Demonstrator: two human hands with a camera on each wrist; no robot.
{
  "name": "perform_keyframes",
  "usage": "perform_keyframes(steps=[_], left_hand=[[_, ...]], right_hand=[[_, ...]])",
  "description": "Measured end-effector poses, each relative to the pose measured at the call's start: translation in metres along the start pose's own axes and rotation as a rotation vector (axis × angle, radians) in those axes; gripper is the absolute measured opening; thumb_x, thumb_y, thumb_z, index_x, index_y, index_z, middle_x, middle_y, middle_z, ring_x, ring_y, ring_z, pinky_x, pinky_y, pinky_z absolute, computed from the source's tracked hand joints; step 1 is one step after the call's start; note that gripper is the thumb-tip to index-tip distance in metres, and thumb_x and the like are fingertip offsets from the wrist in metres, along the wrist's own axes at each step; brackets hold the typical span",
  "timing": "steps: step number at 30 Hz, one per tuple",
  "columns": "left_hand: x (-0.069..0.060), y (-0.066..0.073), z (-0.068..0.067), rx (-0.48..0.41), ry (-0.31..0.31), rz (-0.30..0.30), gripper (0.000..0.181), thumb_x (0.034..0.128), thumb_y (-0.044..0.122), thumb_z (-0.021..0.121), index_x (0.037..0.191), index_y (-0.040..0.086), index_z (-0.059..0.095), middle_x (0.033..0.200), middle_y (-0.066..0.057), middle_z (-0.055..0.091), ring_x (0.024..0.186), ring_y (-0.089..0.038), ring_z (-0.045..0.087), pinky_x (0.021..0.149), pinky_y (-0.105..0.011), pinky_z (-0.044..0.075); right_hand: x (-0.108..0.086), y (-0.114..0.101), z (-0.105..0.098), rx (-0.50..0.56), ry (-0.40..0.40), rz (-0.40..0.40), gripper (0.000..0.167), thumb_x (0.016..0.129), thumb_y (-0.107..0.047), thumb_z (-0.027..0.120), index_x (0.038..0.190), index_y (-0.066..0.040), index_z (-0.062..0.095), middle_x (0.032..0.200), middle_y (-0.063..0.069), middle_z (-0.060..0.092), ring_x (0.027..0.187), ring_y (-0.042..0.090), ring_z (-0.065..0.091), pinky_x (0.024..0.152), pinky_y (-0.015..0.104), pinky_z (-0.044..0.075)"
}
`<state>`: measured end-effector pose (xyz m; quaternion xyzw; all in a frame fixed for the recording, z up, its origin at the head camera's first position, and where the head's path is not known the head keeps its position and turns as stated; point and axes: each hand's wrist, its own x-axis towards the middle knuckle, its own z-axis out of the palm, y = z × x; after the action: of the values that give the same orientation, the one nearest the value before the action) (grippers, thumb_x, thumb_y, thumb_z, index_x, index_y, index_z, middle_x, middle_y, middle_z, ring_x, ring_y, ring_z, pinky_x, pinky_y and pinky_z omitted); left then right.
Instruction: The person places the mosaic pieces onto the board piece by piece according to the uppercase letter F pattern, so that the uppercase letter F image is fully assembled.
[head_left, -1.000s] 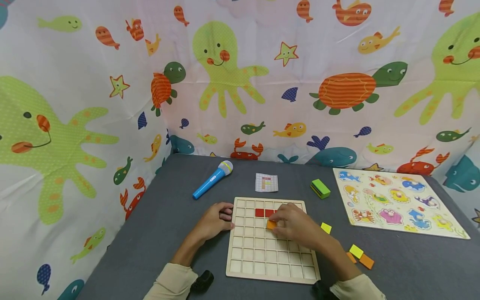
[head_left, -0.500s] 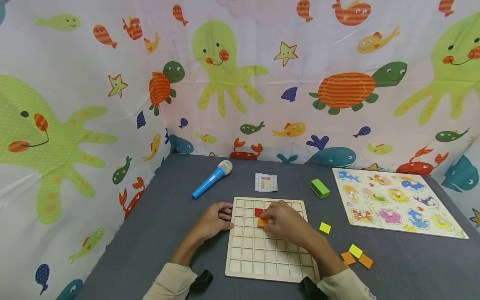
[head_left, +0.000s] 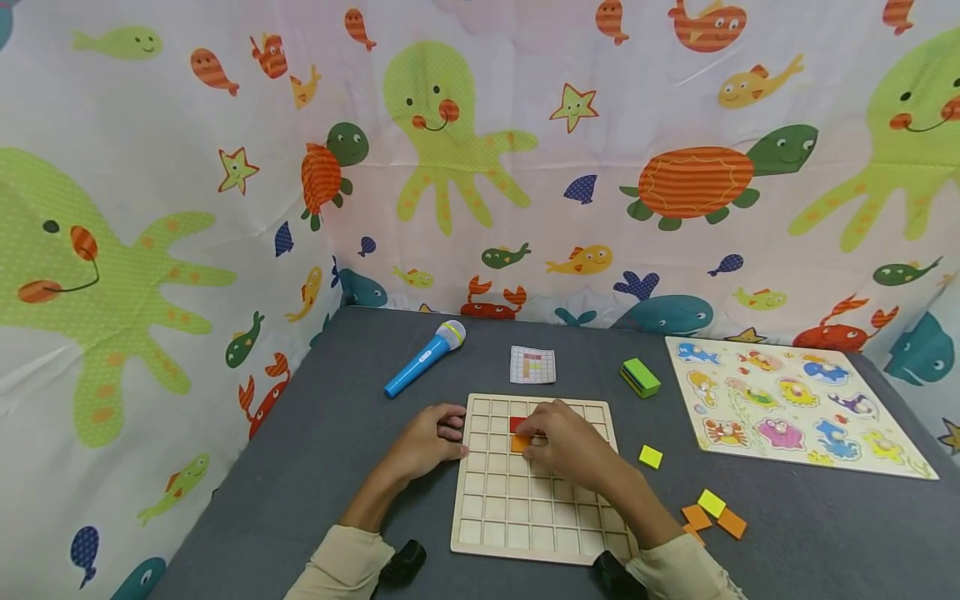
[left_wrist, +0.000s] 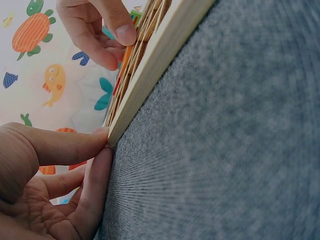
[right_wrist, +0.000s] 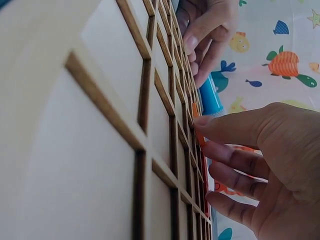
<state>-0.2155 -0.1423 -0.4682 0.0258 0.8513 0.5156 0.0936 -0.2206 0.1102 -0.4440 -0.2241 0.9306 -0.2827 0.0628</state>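
Observation:
The left hand grips the left edge of the wooden grid board; in the left wrist view its thumb and forefinger pinch the rim. Over the upper part of the grid, the right hand holds an orange tile between thumb and fingers, just below a red tile. The right wrist view shows the thumb against the orange tile, which is at the grid's surface; whether it lies flat in a cell I cannot tell. Fingers cover part of the red row.
Behind the board lie a blue microphone, a patterned card and a green-topped stack. To the right are yellow tiles, orange tiles and an animal puzzle board. A printed curtain hangs behind.
The right hand has moved left across the grid with the orange tile, from below the red row's middle to below its left end. The left hand has stayed on the board's edge.

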Motion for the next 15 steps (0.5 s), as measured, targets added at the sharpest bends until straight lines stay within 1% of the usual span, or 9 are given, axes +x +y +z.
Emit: perform_keyframes(steps=[6, 9, 15], left_hand=[[0.0003, -0.0004, -0.0005, -0.005, -0.003, 0.003, 0.06, 0.0841, -0.001, 0.085, 0.14, 0.002, 0.063, 0.12, -0.011, 0.062, 0.108, -0.021, 0.068, 0.092, -0.04, 0.058], [0.0011, -0.001, 0.0001, -0.004, -0.004, -0.001, 0.059, 0.0842, 0.0, 0.085, 0.14, 0.003, 0.064, 0.12, -0.01, 0.063, 0.108, -0.021, 0.068, 0.092, -0.039, 0.058], [0.0015, -0.0012, 0.0001, -0.007, -0.002, -0.004, 0.06, 0.0839, 0.0, 0.085, 0.14, 0.003, 0.064, 0.12, -0.01, 0.063, 0.107, -0.02, 0.068, 0.092, -0.038, 0.058]], right_hand=[[0.0007, 0.0012, 0.0009, 0.004, 0.009, -0.012, 0.017, 0.089, -0.011, 0.085, 0.105, -0.014, 0.083, 0.104, -0.003, 0.069, 0.105, 0.018, 0.058, 0.093, 0.043, 0.055], [0.001, 0.0013, 0.0011, 0.0, 0.007, -0.02, 0.017, 0.089, -0.011, 0.086, 0.106, -0.015, 0.082, 0.101, -0.005, 0.069, 0.103, 0.017, 0.058, 0.091, 0.042, 0.054], [0.0022, 0.0019, 0.0004, 0.025, -0.019, -0.045, 0.023, 0.088, -0.01, 0.087, 0.11, -0.011, 0.08, 0.097, -0.004, 0.068, 0.097, 0.016, 0.058, 0.086, 0.04, 0.055]])
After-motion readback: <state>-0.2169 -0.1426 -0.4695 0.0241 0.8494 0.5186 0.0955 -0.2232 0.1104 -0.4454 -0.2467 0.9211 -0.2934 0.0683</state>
